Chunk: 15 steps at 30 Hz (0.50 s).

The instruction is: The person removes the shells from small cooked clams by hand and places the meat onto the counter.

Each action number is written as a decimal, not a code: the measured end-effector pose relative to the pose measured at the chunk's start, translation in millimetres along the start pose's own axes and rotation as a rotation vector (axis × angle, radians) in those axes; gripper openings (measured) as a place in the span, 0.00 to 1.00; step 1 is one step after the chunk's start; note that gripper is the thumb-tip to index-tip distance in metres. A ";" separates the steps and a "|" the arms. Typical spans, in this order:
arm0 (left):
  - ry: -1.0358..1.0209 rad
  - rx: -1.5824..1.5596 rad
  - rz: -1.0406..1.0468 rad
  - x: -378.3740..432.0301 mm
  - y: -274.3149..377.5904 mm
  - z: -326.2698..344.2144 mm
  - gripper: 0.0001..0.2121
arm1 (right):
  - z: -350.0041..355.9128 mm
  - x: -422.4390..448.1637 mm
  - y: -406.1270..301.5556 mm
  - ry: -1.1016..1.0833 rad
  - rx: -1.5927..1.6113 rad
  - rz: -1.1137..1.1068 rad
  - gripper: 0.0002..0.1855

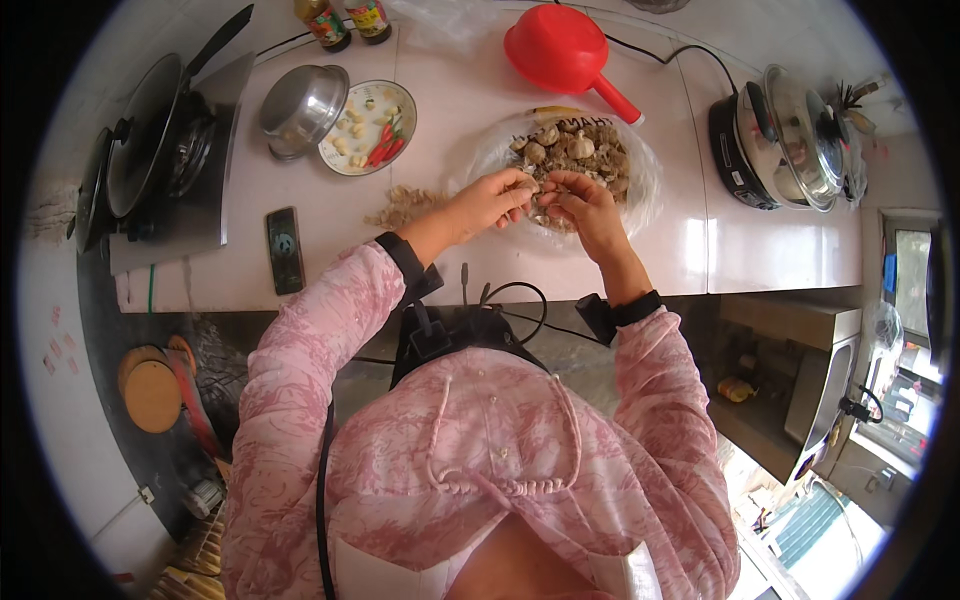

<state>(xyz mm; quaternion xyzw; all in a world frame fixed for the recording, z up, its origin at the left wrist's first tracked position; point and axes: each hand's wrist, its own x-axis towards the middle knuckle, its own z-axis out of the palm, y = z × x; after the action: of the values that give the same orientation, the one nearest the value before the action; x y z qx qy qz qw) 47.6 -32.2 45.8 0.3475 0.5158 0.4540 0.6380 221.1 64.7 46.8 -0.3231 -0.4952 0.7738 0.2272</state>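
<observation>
My left hand (pixel 495 196) grips a small piece of garlic (pixel 529 184) between thumb and fingers, at the near left edge of an open plastic bag (pixel 645 196). My right hand (pixel 583 201) meets it from the right, fingertips bent close to the garlic; whether they hold a bit of skin I cannot tell. Garlic bulbs (pixel 580 145) and loose skins fill the bag below and beyond my hands. Beside my left wrist lies a heap of garlic peelings (pixel 405 206). Further back, a round plate (pixel 360 169) holds peeled cloves (pixel 340 144) and red chillies (pixel 386 147).
A steel bowl (pixel 304 105) tilts against the plate's left side. Behind the bag lies a red plastic ladle (pixel 559 49). A phone (pixel 284 251) rests near the counter's front edge. Pans (pixel 146 142) on a cooktop stand left, an electric pot (pixel 780 146) right, sauce bottles (pixel 324 24) at the back.
</observation>
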 end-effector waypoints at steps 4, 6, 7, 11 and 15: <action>0.016 -0.095 -0.085 0.8 -0.4 -2.6 0.11 | 3.8 -2.0 -6.6 -0.007 -0.095 -0.002 0.13; 0.005 -0.097 -0.080 1.3 -0.7 -2.6 0.10 | 3.0 -1.5 -4.6 -0.009 -0.173 0.004 0.12; -0.001 -0.056 -0.069 2.0 -1.5 -2.6 0.10 | 1.1 0.8 0.1 -0.013 -0.195 0.013 0.12; -0.001 0.031 -0.061 3.6 -3.0 -1.1 0.09 | 11.3 -3.7 0.0 -0.024 -0.355 0.004 0.08; -0.047 0.031 -0.098 3.6 1.3 2.7 0.09 | 7.0 1.6 5.4 0.017 -0.482 -0.158 0.07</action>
<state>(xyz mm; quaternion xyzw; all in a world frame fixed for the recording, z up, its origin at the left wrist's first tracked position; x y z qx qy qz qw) 50.1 -28.4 46.3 0.3420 0.5242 0.4060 0.6659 214.7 59.2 43.5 -0.3347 -0.6874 0.6104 0.2073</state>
